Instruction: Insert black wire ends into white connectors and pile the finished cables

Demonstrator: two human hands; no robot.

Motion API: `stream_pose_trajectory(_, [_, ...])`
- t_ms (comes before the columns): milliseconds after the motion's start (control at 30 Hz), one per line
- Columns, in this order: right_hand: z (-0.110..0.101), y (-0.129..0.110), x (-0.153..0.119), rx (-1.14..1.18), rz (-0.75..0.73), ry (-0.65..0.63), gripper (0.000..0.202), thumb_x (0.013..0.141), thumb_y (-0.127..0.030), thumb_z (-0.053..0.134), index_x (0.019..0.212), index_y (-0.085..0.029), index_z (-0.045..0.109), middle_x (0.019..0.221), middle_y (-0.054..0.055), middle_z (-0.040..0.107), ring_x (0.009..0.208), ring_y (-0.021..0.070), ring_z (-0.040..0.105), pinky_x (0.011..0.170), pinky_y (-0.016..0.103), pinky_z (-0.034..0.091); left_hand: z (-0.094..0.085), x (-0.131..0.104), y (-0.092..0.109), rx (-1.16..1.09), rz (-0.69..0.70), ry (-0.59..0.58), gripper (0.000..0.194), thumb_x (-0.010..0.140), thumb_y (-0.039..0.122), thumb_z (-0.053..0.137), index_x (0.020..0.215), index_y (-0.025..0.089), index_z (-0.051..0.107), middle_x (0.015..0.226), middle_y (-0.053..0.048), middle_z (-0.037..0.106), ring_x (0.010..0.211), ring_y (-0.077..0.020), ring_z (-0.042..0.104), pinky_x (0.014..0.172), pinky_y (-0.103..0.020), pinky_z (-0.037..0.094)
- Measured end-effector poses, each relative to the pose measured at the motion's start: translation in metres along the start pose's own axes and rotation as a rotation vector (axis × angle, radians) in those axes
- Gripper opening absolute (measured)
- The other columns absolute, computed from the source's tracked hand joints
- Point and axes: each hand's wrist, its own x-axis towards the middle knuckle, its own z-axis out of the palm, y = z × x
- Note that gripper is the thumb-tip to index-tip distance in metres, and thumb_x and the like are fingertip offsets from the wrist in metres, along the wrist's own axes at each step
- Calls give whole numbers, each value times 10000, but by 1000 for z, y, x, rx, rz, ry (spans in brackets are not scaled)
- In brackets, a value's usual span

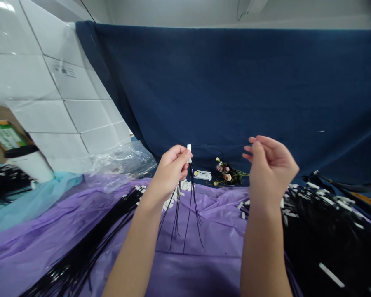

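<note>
My left hand (pixel 174 167) is closed in a pinch round several thin black cords (pixel 193 194), held upright above the purple sheet. A white tag (pixel 189 152) sticks up above its thumb, and the cords' loose ends hang below. One thin cord curves away to the right from these fingers; where it ends is hard to see against the dark cloth. My right hand (pixel 267 165) is raised apart on the right, thumb and forefinger tips together and the other fingers bent. Whatever is in that pinch, if anything, is too small to make out.
The purple sheet (pixel 216 239) carries a bundle of black cords (pixel 89 235) and scattered white tags (pixel 171 202). A large dark pile of tagged cords (pixel 324 235) lies right. Behind are artificial flowers (pixel 227 175), a blue cloth (pixel 235 90), a lidded cup (pixel 31 163) and wrapped boxes (pixel 46 115).
</note>
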Motion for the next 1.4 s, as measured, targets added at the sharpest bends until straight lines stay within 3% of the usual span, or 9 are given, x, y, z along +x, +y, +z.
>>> stream_pose_trajectory(133, [-8, 2, 10, 35, 1, 131, 180, 815, -288, 653, 947, -169, 627, 889, 39, 705, 752, 146, 693, 702, 302, 597, 0, 1, -2, -7, -9, -12, 168, 884, 298, 537, 774, 174, 511, 580, 55, 387, 394, -8, 290, 414, -172, 175])
stream_pose_trajectory(233, [-10, -1, 11, 182, 78, 127, 184, 795, -248, 646, 945, -212, 545, 853, -9, 653, 766, 140, 688, 777, 339, 590, -1, 1, -2, -14, -11, -25, 174, 878, 309, 543, 771, 174, 522, 578, 53, 385, 394, -10, 288, 413, -173, 174])
stream_pose_trajectory(300, [-11, -5, 11, 304, 131, 35, 210, 775, -178, 621, 950, -233, 520, 788, -45, 605, 667, 110, 655, 719, 308, 581, -1, 1, -1, -22, -14, -29, 165, 872, 300, 543, 767, 173, 529, 570, 53, 381, 391, -9, 283, 412, -170, 176])
stream_pose_trajectory(367, [-11, -8, 8, 322, 171, -142, 214, 765, -136, 582, 956, -231, 562, 727, -56, 566, 539, 79, 577, 571, 242, 531, -1, 0, 0, -39, -26, -19, 156, 861, 280, 542, 751, 171, 528, 559, 52, 374, 388, -9, 275, 411, -167, 175])
stream_pose_trajectory(500, [-12, -14, 1, 87, 173, -474, 133, 818, -211, 585, 907, -197, 682, 651, -40, 539, 460, 64, 480, 429, 205, 392, 1, 0, 4, -71, -45, 1, 146, 839, 253, 543, 722, 168, 518, 553, 47, 373, 393, -16, 266, 408, -161, 174])
stream_pose_trajectory(667, [-8, -19, -6, -103, 83, -650, 118, 797, -271, 659, 789, -171, 722, 546, -26, 549, 463, 77, 445, 426, 215, 346, 1, 1, 3, -103, -18, -18, 122, 830, 253, 555, 745, 169, 535, 598, 36, 397, 423, -25, 275, 402, -155, 177])
stream_pose_trajectory(933, [-10, -19, -5, -147, 29, -587, 95, 762, -239, 670, 731, -165, 720, 535, -19, 571, 463, 79, 455, 431, 213, 352, 0, -1, 3, -128, -28, -37, 107, 833, 263, 565, 771, 177, 548, 602, 40, 382, 433, -27, 256, 400, -150, 168])
stream_pose_trajectory(1400, [-13, -21, -5, -163, -19, -584, 83, 773, -218, 664, 736, -169, 719, 547, -21, 570, 481, 81, 464, 441, 214, 354, 0, 1, 3, -97, -15, -44, 128, 834, 282, 578, 760, 181, 550, 623, 36, 378, 462, -37, 258, 399, -148, 166])
